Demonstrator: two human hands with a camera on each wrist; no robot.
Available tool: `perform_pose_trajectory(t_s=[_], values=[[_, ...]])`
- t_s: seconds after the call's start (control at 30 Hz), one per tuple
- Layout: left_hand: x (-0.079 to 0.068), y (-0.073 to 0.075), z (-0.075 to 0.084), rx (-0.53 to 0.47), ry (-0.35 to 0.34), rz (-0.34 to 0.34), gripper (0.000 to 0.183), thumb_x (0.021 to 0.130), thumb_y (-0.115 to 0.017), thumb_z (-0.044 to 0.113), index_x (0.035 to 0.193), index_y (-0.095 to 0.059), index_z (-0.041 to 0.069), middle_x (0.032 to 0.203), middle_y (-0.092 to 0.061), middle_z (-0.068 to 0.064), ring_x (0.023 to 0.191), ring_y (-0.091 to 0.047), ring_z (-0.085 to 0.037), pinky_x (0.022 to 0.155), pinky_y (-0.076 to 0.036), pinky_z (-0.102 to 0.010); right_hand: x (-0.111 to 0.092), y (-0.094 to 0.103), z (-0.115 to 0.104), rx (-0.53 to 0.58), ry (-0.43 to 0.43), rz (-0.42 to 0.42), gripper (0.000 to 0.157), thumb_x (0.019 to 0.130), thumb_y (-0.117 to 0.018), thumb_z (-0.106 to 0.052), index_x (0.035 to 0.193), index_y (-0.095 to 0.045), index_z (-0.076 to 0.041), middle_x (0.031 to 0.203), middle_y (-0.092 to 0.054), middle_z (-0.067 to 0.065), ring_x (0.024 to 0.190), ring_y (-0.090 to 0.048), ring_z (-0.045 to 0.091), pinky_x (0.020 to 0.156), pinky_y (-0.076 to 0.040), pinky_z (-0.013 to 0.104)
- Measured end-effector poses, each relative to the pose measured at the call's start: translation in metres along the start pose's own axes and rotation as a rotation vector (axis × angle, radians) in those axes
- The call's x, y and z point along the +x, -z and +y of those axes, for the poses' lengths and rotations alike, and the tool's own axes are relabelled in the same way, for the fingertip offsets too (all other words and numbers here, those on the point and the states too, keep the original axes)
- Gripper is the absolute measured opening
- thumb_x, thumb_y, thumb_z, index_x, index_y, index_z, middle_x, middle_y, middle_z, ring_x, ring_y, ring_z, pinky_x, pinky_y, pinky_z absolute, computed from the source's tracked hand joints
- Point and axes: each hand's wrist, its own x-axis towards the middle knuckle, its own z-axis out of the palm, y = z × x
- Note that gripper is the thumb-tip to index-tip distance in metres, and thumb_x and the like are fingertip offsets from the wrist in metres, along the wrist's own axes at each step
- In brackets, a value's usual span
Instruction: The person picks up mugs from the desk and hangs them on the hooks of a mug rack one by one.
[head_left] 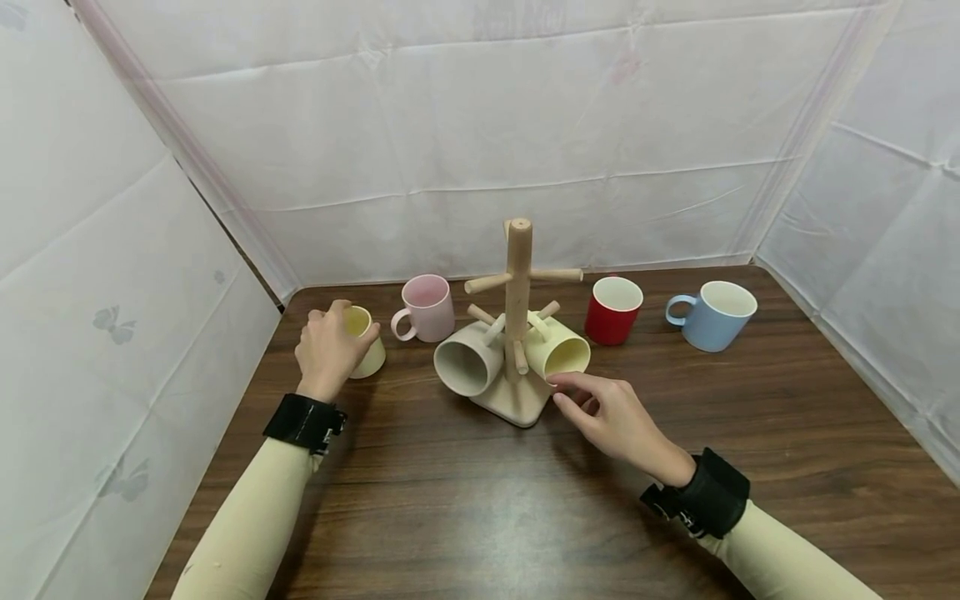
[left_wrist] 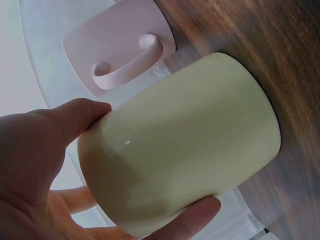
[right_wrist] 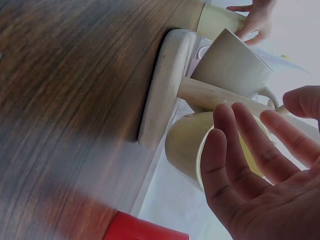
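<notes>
My left hand (head_left: 326, 350) grips a yellow mug (head_left: 369, 360) near its rim, thumb on one side and fingers on the other. The mug is upright on the table at the left; the left wrist view shows its smooth side (left_wrist: 185, 140). A wooden mug tree (head_left: 518, 287) stands in the middle, with a white mug (head_left: 468, 362) and a pale yellow mug (head_left: 553, 340) hanging tilted from its lower pegs. At the pale yellow mug's lower rim are the fingertips of my right hand (head_left: 611, 417). Its fingers are loosely extended, with nothing held between them.
Behind the left hand stands a pink mug (head_left: 429, 310), its handle toward the left. Right of the mug tree are a red mug (head_left: 613, 312) and a light blue mug (head_left: 716, 318). White cloth walls (head_left: 480, 142) border the brown wooden table (head_left: 450, 500) at the back and sides.
</notes>
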Motion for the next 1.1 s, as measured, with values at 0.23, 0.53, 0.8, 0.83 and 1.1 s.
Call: perform_pose_trajectory(t_s=[0.23,0.53,0.8,0.83,1.1], values=[[-0.005,0.004,-0.008,-0.051,-0.043,0.077,0.057,0.079,-0.065,0.045,0.122,-0.056,0.008,0.097,-0.055,-0.023,0.083,-0.053,-0.039,0.056,-0.047,-0.057,0.000,0.001,-0.001,-0.004,0.010,-0.015,0.022,0.092,-0.058,-0.024,0.112,-0.065,-0.018,0.091,-0.066,-0.009,0.069,-0.058,0.006,0.056,-0.053,0.030],[-0.015,0.010,-0.013,-0.217,-0.057,0.100,0.051,0.077,-0.068,0.042,0.118,-0.061,0.011,0.095,-0.060,-0.015,0.086,-0.050,-0.032,0.074,-0.040,-0.055,0.000,0.002,-0.002,-0.011,-0.007,-0.014,0.021,0.091,-0.059,-0.025,0.112,-0.064,-0.022,0.088,-0.064,-0.013,0.071,-0.058,0.002,0.057,-0.052,0.026],[-0.029,0.025,-0.009,-0.292,-0.100,0.175,0.051,0.073,-0.073,0.039,0.116,-0.063,0.012,0.103,-0.063,-0.017,0.093,-0.053,-0.033,0.085,-0.035,-0.051,0.000,0.002,-0.002,-0.014,0.003,-0.011,0.021,0.091,-0.059,-0.025,0.112,-0.064,-0.024,0.089,-0.064,-0.013,0.066,-0.057,0.004,0.056,-0.052,0.027],[-0.031,0.027,-0.008,-0.301,-0.110,0.189,0.051,0.073,-0.073,0.039,0.115,-0.063,0.013,0.104,-0.063,-0.016,0.093,-0.053,-0.032,0.085,-0.035,-0.051,0.000,0.002,-0.002,-0.016,0.002,-0.012,0.021,0.091,-0.059,-0.025,0.112,-0.064,-0.024,0.088,-0.063,-0.013,0.066,-0.056,0.004,0.056,-0.052,0.027],[-0.049,0.041,0.002,-0.386,-0.206,0.291,0.050,0.069,-0.077,0.036,0.115,-0.065,0.021,0.106,-0.065,-0.005,0.088,-0.057,-0.021,0.069,-0.041,-0.042,-0.001,0.001,-0.001,-0.017,0.001,-0.016,0.022,0.092,-0.059,-0.026,0.112,-0.064,-0.024,0.084,-0.062,-0.013,0.069,-0.057,0.004,0.056,-0.051,0.027]])
